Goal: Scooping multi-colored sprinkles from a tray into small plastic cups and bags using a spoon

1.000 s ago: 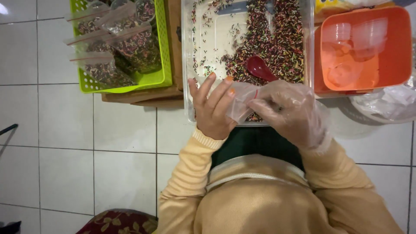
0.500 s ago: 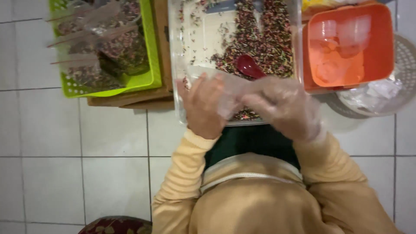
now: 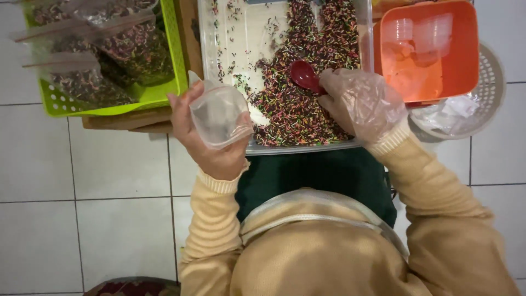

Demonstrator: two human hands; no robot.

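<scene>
My left hand holds a small clear plastic bag with its mouth spread wide, just at the near left corner of a clear plastic tub. The tub holds a heap of multicoloured sprinkle-like sticks. My right hand, in a thin plastic glove, grips the handle of a red spoon whose bowl rests on the heap. The bag looks empty.
A green basket at the left holds several filled, sealed bags. An orange container with clear cups sits at the right, over a white perforated basket with plastic. A wooden board lies under the basket. White tiled floor around.
Both hands were together working the bag at the tub's near edge. Now they have parted: the left holds the bag spread, and the right has taken hold of the red spoon.
</scene>
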